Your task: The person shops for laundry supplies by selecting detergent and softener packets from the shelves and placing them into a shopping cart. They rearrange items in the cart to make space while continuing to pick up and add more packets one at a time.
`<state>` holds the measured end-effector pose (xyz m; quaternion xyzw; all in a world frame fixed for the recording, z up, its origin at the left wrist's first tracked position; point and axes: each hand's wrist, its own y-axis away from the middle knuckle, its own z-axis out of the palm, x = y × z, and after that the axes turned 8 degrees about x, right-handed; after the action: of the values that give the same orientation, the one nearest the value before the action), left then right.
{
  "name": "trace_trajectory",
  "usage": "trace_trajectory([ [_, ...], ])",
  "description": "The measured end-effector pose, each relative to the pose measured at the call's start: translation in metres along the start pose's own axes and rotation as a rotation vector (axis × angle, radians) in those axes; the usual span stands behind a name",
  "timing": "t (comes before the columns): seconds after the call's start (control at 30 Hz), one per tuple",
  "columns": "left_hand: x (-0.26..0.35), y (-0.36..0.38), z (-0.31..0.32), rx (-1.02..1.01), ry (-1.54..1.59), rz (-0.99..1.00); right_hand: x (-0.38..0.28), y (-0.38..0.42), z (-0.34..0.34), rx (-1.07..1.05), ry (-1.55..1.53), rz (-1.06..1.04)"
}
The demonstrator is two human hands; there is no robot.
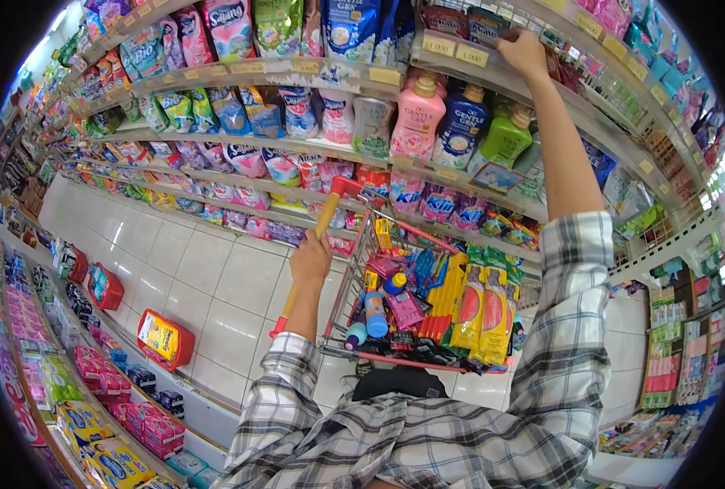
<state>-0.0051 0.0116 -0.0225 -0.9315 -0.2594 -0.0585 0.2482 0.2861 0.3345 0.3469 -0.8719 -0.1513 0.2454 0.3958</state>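
My left hand [310, 262] is wrapped around the yellow handle [327, 215] of a shopping cart with red end pieces. Up at the top shelf, my right hand [522, 55] has its fingers closed at the edge of a dark teal Molto packet [485, 31]. A dark red Molto packet [445, 22] lies just left of it. The cart basket [342, 306] is beside my left forearm. It holds yellow packs [482, 314], a blue bottle [375, 314], pink packets [404, 307] and several other goods.
Below my right hand stand Gentle Gen bottles in pink [418, 122], blue [460, 126] and green [505, 138]. Shelves of detergent pouches [230, 31] run to the left. Red bins [167, 338] stand on the tiled floor [224, 281] along the opposite shelf.
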Motion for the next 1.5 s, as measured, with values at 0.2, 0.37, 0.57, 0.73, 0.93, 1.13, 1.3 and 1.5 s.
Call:
trace_trajectory([
  [0.2, 0.000, 0.000, 0.002, 0.006, -0.008, -0.004, 0.003, -0.041, 0.030, -0.393, 0.269, 0.452],
  [0.37, 0.001, -0.003, -0.003, -0.006, 0.005, -0.013, -0.009, -0.036, 0.027, -0.339, 0.352, 0.484],
  [0.57, 0.001, -0.001, 0.000, -0.029, -0.012, -0.002, -0.024, -0.025, 0.013, -0.233, 0.344, 0.472],
  [0.73, 0.001, -0.002, 0.000, -0.067, 0.007, -0.023, -0.035, -0.003, -0.002, -0.040, 0.239, 0.390],
  [0.93, -0.002, -0.002, 0.000, -0.105, 0.047, -0.045, -0.013, 0.025, -0.002, 0.294, -0.218, -0.001],
  [1.13, 0.002, -0.005, -0.009, -0.040, 0.248, -0.139, -0.051, 0.126, -0.035, 0.388, -0.596, -0.105],
  [1.3, -0.004, 0.006, -0.016, 0.250, 0.776, -0.017, -0.075, 0.292, -0.032, 0.053, -0.864, 0.251],
  [1.5, 0.059, 0.079, -0.053, -0.387, 1.696, -0.253, -0.104, 0.481, -0.006, -0.331, -1.315, 1.010],
])
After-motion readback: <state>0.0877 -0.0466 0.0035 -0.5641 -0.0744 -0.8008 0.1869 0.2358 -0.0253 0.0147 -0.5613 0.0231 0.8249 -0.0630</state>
